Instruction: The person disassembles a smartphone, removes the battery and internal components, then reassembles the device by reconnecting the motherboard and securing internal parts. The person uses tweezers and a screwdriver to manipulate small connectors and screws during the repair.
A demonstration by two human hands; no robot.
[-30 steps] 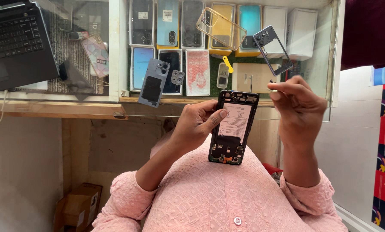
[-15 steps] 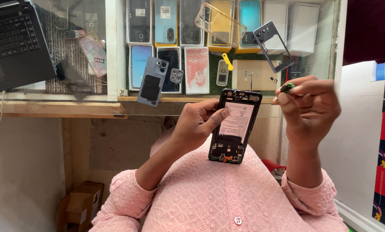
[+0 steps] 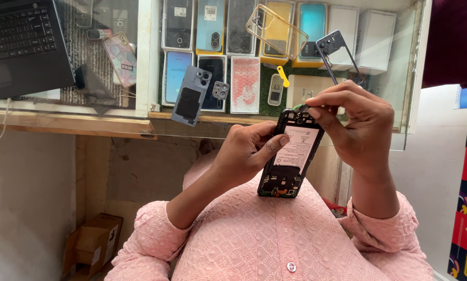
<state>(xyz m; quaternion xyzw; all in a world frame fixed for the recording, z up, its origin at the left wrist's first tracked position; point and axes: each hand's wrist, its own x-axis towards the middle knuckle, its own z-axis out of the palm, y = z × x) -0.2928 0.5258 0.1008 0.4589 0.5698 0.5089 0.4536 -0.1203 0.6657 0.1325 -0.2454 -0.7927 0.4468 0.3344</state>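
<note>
Black and opened at the back, the phone [image 3: 290,153] is the centre of the head view: its rear cover is off, showing a pale battery label in the middle and small circuit parts at the lower end. The left hand [image 3: 246,153] is curled round the phone's left edge, thumb pressed flat on the battery label, fingers behind, so the body sits tilted with its top pointing up and away from the person's pink shirt [image 3: 275,239]. The right hand [image 3: 356,125] is pinched closed at the phone's top edge, fingertips bunched together right on the camera end; whether a small tool or part sits in that pinch I cannot tell, since the fingers hide it.

To do this fine work at the top edge well, I judge the left grip should hold firm without squeezing the battery, and the right fingertips should move lightly and squarely, as small parts there could bend or slip away.

The phone lies between both hands, touching each, held in the air above the lap and just in front of the glass counter [image 3: 202,122]. On the counter rest a grey back cover [image 3: 190,101], a clear yellowish case [image 3: 275,31], a dark frame piece [image 3: 337,52] and a laptop [image 3: 22,44] at far left.
</note>
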